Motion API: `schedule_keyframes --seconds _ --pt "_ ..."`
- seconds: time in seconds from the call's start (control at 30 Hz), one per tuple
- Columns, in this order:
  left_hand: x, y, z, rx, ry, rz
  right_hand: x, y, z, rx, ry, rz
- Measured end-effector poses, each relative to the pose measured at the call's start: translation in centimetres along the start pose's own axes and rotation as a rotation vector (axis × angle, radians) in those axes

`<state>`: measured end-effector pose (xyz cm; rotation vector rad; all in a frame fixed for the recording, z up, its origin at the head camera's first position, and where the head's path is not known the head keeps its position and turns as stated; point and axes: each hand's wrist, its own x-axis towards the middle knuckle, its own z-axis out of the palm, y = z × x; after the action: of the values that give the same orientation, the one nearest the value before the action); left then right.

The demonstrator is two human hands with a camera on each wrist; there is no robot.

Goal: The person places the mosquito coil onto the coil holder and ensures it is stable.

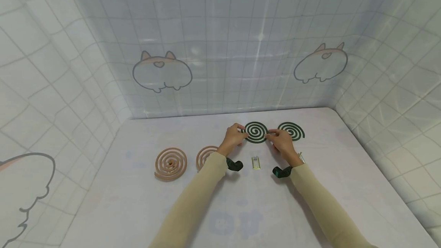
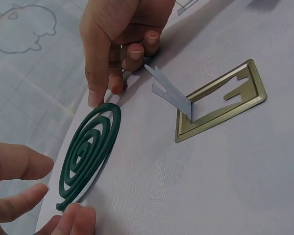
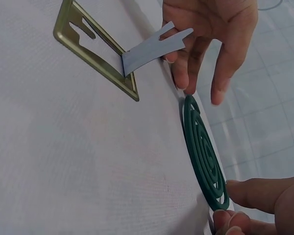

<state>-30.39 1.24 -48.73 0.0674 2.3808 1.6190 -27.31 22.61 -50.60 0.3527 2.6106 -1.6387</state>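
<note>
A green mosquito coil (image 1: 255,132) lies between the two hands towards the back of the table. My right hand (image 1: 281,142) pinches its right edge, thumb on top and fingertips under the rim. At the opposite edge, my left hand (image 1: 234,137) has its fingertips touching the coil's outer end, with the thumb held apart from it. In front of the coil sits a small gold metal coil stand (image 2: 220,100), its pronged silver tab bent upward. A second green mosquito coil (image 1: 291,131) is just beyond the right hand, partly covered by it.
Two brown mosquito coils, a whole one (image 1: 170,164) and one (image 1: 206,155) partly hidden by the left sleeve, lie on the left. Another metal stand (image 1: 301,157) shows beside the right wrist. Grid-patterned cloth walls (image 1: 227,87) enclose the white table (image 1: 131,202).
</note>
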Motion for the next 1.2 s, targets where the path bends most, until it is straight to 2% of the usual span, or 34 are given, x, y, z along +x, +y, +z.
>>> schedule_keyframes --seconds 0.27,0.53,0.8,1.2 --pt "-0.1 -0.1 -0.2 -0.003 -0.015 0.011 -0.1 -0.1 0.3 0.001 0.007 0.007" --pt "-0.2 0.0 -0.2 0.003 -0.019 0.029 -0.1 -0.3 0.9 0.071 0.036 0.019" --pt "-0.3 0.1 -0.1 -0.043 -0.031 0.01 0.1 -0.2 1.0 0.095 0.059 0.009" --pt "-0.3 0.0 -0.1 -0.122 -0.042 0.002 -0.2 -0.3 0.6 0.242 0.031 0.025"
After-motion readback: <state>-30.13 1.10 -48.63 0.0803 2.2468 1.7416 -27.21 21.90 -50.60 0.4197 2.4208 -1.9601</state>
